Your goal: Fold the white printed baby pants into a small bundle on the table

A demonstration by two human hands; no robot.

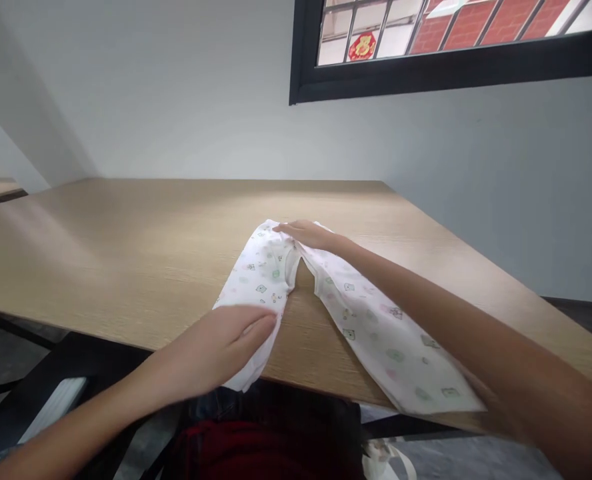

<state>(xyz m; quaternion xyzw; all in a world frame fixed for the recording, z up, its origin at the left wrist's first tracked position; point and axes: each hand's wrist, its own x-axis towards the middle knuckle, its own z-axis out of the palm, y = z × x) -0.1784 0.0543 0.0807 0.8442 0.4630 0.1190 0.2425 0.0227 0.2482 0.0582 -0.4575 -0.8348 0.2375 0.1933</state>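
My left hand is over one strip of the garment, palm down; its fingertips are hidden, so I can't tell whether it grips cloth. The garment lies on the table, its two strips splayed toward me, ends at the near edge — within easy reach. Farther off, my right hand lies flat, unclenched, across the join — probably to steady it. Beyond stands the wall.

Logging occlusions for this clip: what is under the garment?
The table shows beside the garment and between its two spread parts. The surface directly beneath is covered, so anything else there cannot be seen.
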